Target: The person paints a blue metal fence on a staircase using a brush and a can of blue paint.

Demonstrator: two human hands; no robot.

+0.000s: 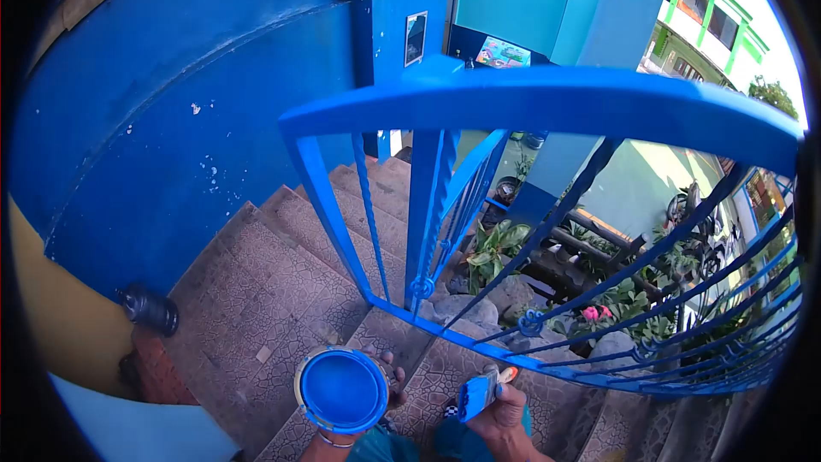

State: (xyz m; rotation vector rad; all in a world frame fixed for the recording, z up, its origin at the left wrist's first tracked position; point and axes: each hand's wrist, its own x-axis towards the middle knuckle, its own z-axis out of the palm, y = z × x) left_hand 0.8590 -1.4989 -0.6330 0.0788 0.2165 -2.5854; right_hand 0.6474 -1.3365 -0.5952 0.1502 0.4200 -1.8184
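- Right hand (503, 417): the fingers are closing around a paintbrush (476, 397), the thumb lying uppermost; the blue-coated bristles are facing the left hand.
- Left hand (395, 376): the fingers are curling around the far right side of an open paint can (344, 390); the palm is hiding beneath it.
- Left wrist: a bracelet (335, 440) is encircling it, just below the can.
- Forearms: both are entering from the lower edge, the right one slanting up and leftward.
- Paint can: it is showing blue paint inside its rim, left of the brush and well apart from it.
- Metal railing (547, 103): it is standing beyond both hands, its blue top rail arching above them.
- Surroundings: patterned steps (282, 291) are descending beside a blue wall (231, 111); a dark bottle (152, 310) is lying near the wall's base.
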